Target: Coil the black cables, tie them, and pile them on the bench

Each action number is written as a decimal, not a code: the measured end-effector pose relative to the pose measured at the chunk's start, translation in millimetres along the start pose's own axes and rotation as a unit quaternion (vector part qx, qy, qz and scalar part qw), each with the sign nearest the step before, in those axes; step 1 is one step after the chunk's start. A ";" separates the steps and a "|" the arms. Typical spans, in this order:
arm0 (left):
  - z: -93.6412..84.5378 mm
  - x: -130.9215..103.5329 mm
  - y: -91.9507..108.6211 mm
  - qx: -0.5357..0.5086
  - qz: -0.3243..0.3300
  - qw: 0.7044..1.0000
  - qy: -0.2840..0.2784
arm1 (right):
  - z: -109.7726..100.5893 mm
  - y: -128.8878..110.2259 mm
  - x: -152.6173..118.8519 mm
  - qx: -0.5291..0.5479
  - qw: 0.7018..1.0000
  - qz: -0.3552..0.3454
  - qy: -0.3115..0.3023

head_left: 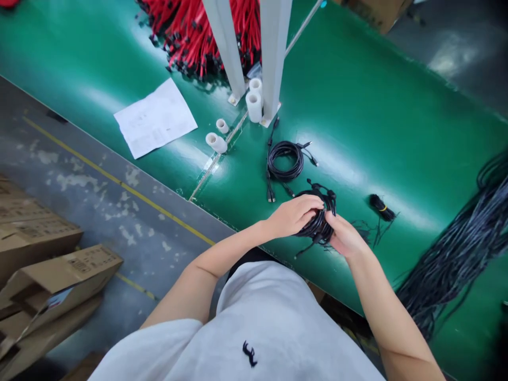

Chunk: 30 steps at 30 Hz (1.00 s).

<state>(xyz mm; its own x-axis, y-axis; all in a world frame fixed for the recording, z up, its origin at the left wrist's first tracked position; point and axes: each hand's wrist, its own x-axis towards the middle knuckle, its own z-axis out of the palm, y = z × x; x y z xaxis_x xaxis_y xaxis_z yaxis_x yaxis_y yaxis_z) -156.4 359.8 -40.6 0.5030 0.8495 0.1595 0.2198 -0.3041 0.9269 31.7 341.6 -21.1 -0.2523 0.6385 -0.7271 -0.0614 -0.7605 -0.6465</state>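
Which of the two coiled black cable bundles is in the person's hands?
The coiled black cable bundle nearer the white shirt, held by the left hand and right hand; the other coiled bundle lies on the glossy green table beyond them.

1 camera, worn on the person's head, looks forward and steeply down over the white T-shirt (262,317) at the bottom edge. The left hand (296,216) and right hand (347,235) lie near it, right of and below centre. The green tabletop (357,106) crosses aslant, its front edge sloping down rightward; the floor (456,58) at upper right looks farther off, though blur makes depth uncertain.
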 end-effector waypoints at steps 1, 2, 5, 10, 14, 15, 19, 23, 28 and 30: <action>-3.6 -0.4 -6.4 -0.023 -0.032 0.999 0.011 | 0.2 -0.8 0.1 0.001 1.000 -0.004 0.017; -9.3 0.8 -18.0 -0.039 -0.077 0.995 0.043 | -0.5 -2.2 0.2 0.004 1.000 -0.011 0.029; -34.4 13.2 -83.3 -0.026 -0.255 0.943 0.213 | -6.5 -8.2 -1.7 0.007 0.998 -0.038 0.040; -59.1 45.1 -195.5 0.009 -0.394 0.901 0.184 | -18.3 -19.2 -7.2 -0.027 0.996 -0.073 0.052; -52.4 53.3 -211.9 0.026 -0.366 0.911 0.188 | -25.2 -21.0 -3.8 0.030 0.991 -0.101 0.080; -50.7 52.5 -210.5 0.026 -0.356 0.913 0.196 | -26.9 -20.0 -2.7 0.043 0.990 -0.102 0.084; -49.8 47.2 -206.5 0.027 -0.324 0.923 0.205 | -31.7 -14.4 -2.5 0.061 0.989 -0.097 0.098; -52.0 42.6 -206.2 0.041 -0.325 0.924 0.199 | -29.7 -20.3 0.5 0.015 0.985 -0.122 0.122; -49.8 34.8 -177.2 0.016 -0.293 0.921 0.255 | -6.8 -42.1 54.7 -0.232 0.939 -0.172 0.186; -45.1 31.7 -155.1 -0.037 -0.283 0.917 0.277 | 15.4 -47.3 91.8 -0.360 0.892 -0.164 0.219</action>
<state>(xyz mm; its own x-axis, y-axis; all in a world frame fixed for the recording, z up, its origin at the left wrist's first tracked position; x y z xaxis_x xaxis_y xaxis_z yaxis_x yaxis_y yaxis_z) -212.3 453.3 -164.0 -0.1815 0.9573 -0.2249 0.2464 0.2657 0.9320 -3.4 434.3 -53.7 0.0754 0.9178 -0.3898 0.6127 -0.3511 -0.7081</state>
